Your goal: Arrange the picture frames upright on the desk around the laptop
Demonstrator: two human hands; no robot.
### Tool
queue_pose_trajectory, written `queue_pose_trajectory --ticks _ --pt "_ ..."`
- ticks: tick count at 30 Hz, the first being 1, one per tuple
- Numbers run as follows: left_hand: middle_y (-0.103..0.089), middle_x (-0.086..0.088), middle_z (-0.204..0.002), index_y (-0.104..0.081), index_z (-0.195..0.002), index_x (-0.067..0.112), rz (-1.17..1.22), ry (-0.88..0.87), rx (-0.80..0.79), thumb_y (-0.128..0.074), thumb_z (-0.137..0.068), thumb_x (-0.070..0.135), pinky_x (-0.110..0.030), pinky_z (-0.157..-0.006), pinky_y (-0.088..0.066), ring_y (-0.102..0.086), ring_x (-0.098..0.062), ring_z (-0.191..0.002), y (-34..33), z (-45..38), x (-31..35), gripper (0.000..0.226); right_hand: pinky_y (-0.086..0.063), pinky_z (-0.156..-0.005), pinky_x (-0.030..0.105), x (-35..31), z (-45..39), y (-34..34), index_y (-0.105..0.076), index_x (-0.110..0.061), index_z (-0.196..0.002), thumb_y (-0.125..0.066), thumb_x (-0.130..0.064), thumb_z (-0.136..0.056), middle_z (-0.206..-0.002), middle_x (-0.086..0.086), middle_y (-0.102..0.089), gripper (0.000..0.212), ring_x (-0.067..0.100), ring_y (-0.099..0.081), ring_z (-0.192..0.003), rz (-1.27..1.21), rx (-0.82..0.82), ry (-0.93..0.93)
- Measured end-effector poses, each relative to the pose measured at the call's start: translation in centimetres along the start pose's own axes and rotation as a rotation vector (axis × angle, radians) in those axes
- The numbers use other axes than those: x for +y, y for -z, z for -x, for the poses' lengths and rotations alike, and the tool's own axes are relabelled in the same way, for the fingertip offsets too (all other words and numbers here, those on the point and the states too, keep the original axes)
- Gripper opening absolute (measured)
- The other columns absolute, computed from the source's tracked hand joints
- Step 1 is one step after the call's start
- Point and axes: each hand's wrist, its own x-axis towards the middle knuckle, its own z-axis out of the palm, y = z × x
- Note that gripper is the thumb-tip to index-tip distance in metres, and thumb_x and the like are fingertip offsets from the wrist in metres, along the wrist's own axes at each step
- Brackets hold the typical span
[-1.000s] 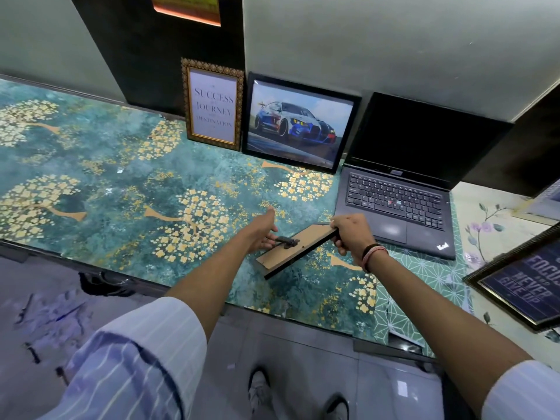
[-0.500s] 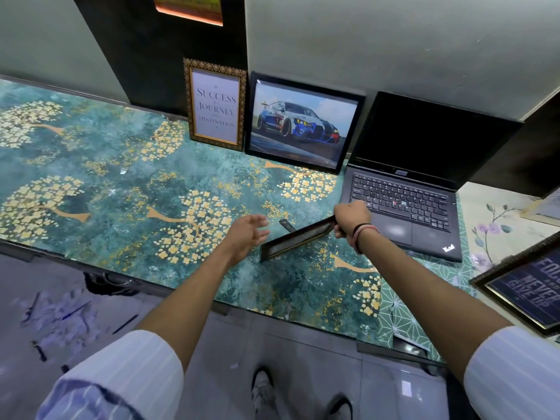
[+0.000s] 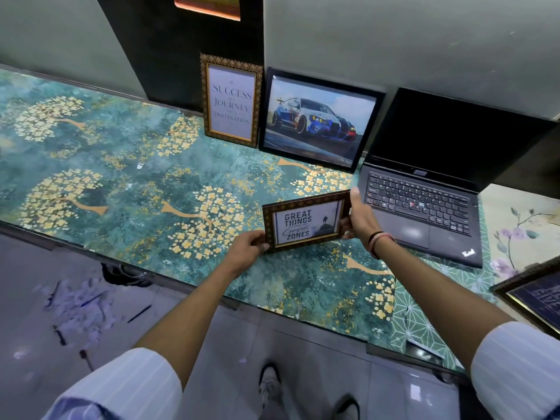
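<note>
Both hands (image 3: 248,248) (image 3: 359,218) pinch the small frame (image 3: 306,221) by its side edges; looks light, stiff, glass-fronted, so keep holding the rims

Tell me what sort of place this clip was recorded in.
Probably a home or small office desk set against a wall. An open laptop sits on a glass-topped desk with patterned covering, motto and car frames lean on the wall, and tiled floor shows below.

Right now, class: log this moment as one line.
both hands hold small frame | facing camera | two frames upright by laptop
</note>
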Motion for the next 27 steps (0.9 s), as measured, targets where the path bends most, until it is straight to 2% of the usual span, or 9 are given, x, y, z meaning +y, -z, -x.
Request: queue_pose_trajectory --ticks 3,6,10,15,19,21,23,25,27 --pt "-0.076 -0.007 -0.117 -0.072 -0.123 0.011 0.013 0.015 0.050 -0.066 -0.092 0.008 -0.050 -0.104 -0.052 -0.068 -0.027 -0.114 -0.2 0.0 -0.2 0.032 -0.058 -0.076 0.044 1.6 0.6 0.1 -0.066 -0.011 -0.108 -0.019 -0.072 -0.094 -0.094 0.009 -0.068 0.078 0.027 -0.065 -0.089 0.073 -0.050 0.067" --pt "-0.074 -0.009 -0.118 -0.070 -0.125 0.008 0.025 0.018 0.081 -0.064 -0.094 0.006 -0.048 -0.103 -0.051 -0.066 -0.029 -0.115 -0.5 0.1 -0.2 0.031 -0.050 -0.095 0.051 3.1 0.1 -0.3 -0.059 -0.004 -0.110 -0.021 -0.059 -0.100 -0.112 0.017 -0.066 0.067 0.036 -0.061 -0.107 0.122 -0.048 0.132" --pt "-0.074 -0.007 -0.119 -0.069 -0.124 0.010 0.026 0.025 0.091 -0.062 -0.094 0.010 -0.047 -0.102 -0.051 -0.067 -0.026 -0.114 -0.5 0.1 -0.3 0.031 -0.042 -0.086 0.037 3.1 0.8 -0.4 -0.053 -0.001 -0.119 -0.024 -0.043 -0.107 -0.120 0.018 -0.060 0.053 0.026 -0.054 -0.102 0.165 -0.053 0.171" --pt "-0.070 -0.007 -0.111 -0.065 -0.125 0.010 0.034 0.076 0.089 -0.059 -0.089 -0.004 -0.045 -0.096 -0.053 -0.065 -0.024 -0.103 -0.7 0.8 0.1 0.039 -0.042 -0.097 0.039 4.0 1.2 0.4 -0.057 -0.010 -0.126 -0.029 -0.049 -0.105 -0.114 0.000 -0.055 0.052 0.018 -0.051 -0.108 0.170 -0.050 0.139" --pt "-0.064 -0.010 -0.111 -0.061 -0.130 0.006 0.041 0.138 0.299 -0.056 -0.089 -0.002 -0.042 -0.088 -0.053 -0.062 -0.026 -0.100 -2.4 2.8 -0.1 0.041 -0.058 -0.085 0.051 6.1 3.3 1.7 -0.059 -0.007 -0.114 -0.033 -0.056 -0.101 -0.105 0.009 -0.059 0.057 0.033 -0.062 -0.102 0.045 0.016 0.036" --pt "-0.066 -0.014 -0.109 -0.064 -0.124 0.007 0.069 0.192 0.406 -0.054 -0.086 -0.002 -0.038 -0.078 -0.051 -0.062 -0.028 -0.091 -3.6 4.5 0.2 0.040 -0.059 -0.078 0.052 7.1 5.6 3.1 -0.060 0.002 -0.108 -0.034 -0.056 -0.101 -0.099 0.020 -0.062 0.063 0.039 -0.064 -0.097 0.039 0.045 0.049" --pt "-0.069 -0.015 -0.105 -0.066 -0.120 0.006 0.120 0.218 0.455 -0.054 -0.084 0.000 -0.038 -0.078 -0.053 -0.065 -0.033 -0.091 -5.0 6.7 1.2 0.038 -0.056 -0.078 0.055 8.2 8.1 4.9 -0.056 0.010 -0.110 -0.035 -0.060 -0.100 -0.098 0.029 -0.060 0.073 0.043 -0.062 -0.091 0.019 0.050 0.064" --pt "-0.070 -0.013 -0.099 -0.069 -0.117 0.005 0.147 0.200 0.412 -0.059 -0.083 0.008 -0.045 -0.083 -0.058 -0.067 -0.032 -0.092 -6.9 9.2 2.0 0.035 -0.053 -0.087 0.061 9.8 10.6 7.1 -0.058 0.005 -0.110 -0.035 -0.075 -0.090 -0.107 0.029 -0.062 0.085 0.045 -0.062 -0.098 0.001 0.046 0.079" --pt "-0.068 -0.010 -0.094 -0.068 -0.113 0.007 0.172 0.130 0.324 -0.064 -0.081 0.018 -0.044 -0.077 -0.059 -0.066 -0.031 -0.089 -9.1 11.9 3.4 0.034 -0.057 -0.085 0.055 11.0 12.7 9.7 -0.065 -0.006 -0.112 -0.037 -0.075 -0.089 -0.110 0.016 -0.067 0.078 0.036 -0.065 -0.102 -0.033 0.036 0.084"
